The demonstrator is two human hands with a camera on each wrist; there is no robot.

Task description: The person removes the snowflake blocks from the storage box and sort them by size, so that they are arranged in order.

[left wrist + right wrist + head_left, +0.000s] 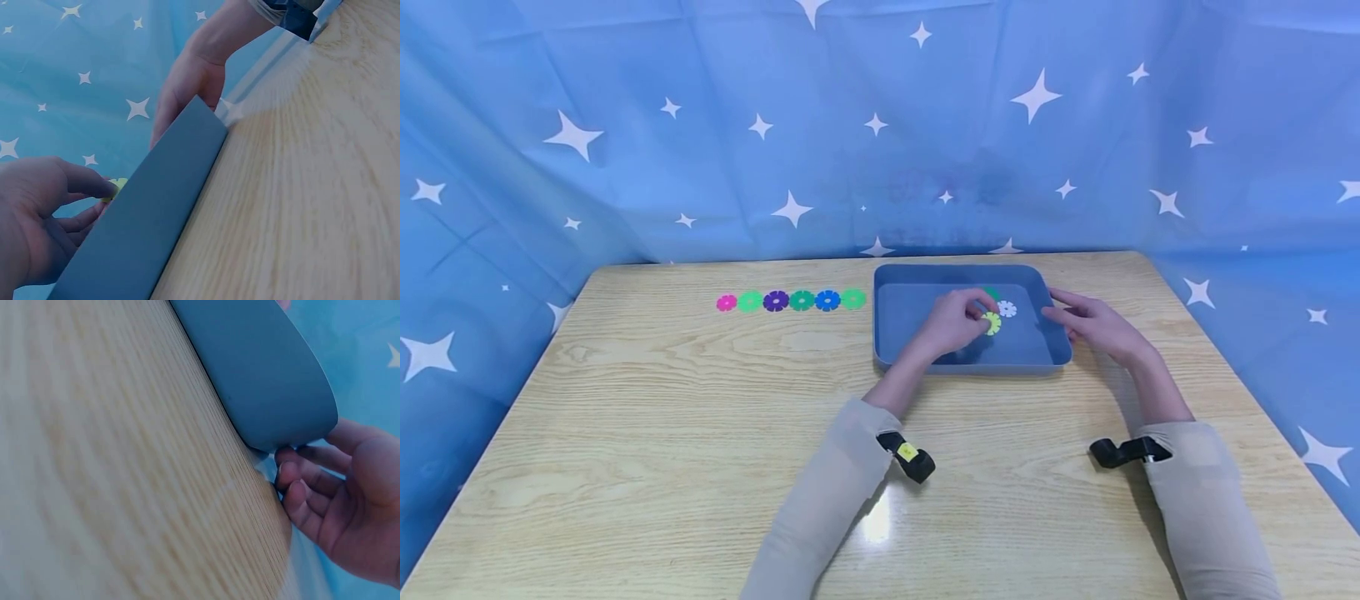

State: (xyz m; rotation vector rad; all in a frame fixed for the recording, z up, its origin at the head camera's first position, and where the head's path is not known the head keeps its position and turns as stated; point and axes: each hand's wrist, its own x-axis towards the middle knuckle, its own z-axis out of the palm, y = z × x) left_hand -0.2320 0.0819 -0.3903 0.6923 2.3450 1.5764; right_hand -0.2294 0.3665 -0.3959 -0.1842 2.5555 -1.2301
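Observation:
My left hand (957, 321) is over the blue-grey tray (904, 310), pinching a yellow-green snowflake disc (993, 323) between thumb and fingertips. The left wrist view shows the same disc (116, 186) at the fingertips, partly hidden behind the tray wall (147, 206). Inside the tray, a white snowflake disc (1007, 309) and a dark green disc (992, 293) lie just beyond the pinched one. At the tray's right end, my right hand (1101, 327) holds the side wall, thumb at the rim and the other fingers curled against the outside, as the right wrist view (369, 494) shows.
Left of the tray, several snowflake discs lie in a row on the wooden table (662, 433), from a pink disc (726, 303) past a purple disc (777, 301) to a light green disc (853, 299) near the tray. A blue star-patterned curtain (850, 125) hangs behind the table.

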